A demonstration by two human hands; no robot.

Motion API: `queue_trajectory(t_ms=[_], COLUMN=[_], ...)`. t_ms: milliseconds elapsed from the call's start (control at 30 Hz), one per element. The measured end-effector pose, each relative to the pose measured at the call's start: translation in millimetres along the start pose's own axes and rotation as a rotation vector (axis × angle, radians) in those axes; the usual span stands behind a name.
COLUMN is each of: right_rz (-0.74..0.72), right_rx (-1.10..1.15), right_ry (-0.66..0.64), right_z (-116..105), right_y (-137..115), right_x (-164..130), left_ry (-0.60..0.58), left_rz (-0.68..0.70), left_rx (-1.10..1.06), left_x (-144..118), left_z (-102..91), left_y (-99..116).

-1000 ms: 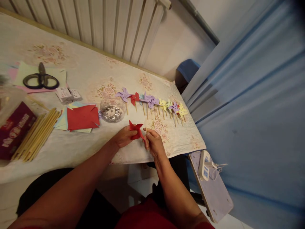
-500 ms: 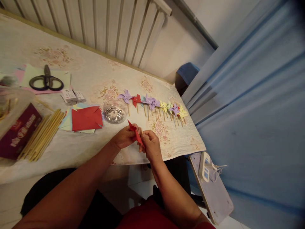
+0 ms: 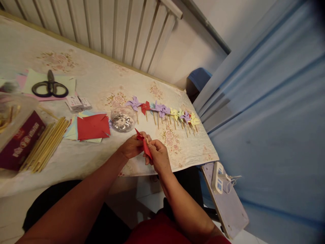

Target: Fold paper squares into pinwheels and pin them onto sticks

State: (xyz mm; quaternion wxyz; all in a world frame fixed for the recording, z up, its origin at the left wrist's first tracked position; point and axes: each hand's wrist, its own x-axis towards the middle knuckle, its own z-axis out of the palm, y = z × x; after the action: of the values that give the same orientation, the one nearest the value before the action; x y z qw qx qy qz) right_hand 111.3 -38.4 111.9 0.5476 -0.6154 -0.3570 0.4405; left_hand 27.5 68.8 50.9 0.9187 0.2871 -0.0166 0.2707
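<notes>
Near the table's front edge, my left hand [image 3: 132,146] is closed on a red paper pinwheel [image 3: 146,149], folded and seen nearly edge-on. My right hand [image 3: 159,154] meets it from the other side, its fingers pinched round a thin wooden stick [image 3: 147,140] whose tip shows against the paper. The rest of that stick is hidden by the fingers. Just beyond my left hand sits a clear round tub of silvery pins [image 3: 123,122]. Several finished pinwheels [image 3: 161,109] on sticks lie in a row farther back and to the right.
To the left are cut red paper squares [image 3: 93,127], a bundle of sticks [image 3: 47,145], a purple-labelled box [image 3: 22,142], small white boxes [image 3: 77,102] and black-handled scissors [image 3: 50,86]. A power strip [image 3: 217,177] rests on a stool at the right, beside a blue curtain [image 3: 266,135].
My right hand has shifted slightly left against the red pinwheel, and the stick's tip now shows above the fingers. The pinwheel has turned a little; my left hand keeps its hold.
</notes>
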Motion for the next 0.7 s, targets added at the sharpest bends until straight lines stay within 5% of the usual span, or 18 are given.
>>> queue_trajectory(t_ms=[700], right_rz=[-0.023], right_rx=[-0.007], right_ry=[0.038], right_z=[-3.8], right_y=[8.8], right_x=[3.6], left_ry=[0.044], left_rz=[0.001], left_rx=[0.013], left_x=[0.1], left_z=[-5.7], left_y=[-4.7])
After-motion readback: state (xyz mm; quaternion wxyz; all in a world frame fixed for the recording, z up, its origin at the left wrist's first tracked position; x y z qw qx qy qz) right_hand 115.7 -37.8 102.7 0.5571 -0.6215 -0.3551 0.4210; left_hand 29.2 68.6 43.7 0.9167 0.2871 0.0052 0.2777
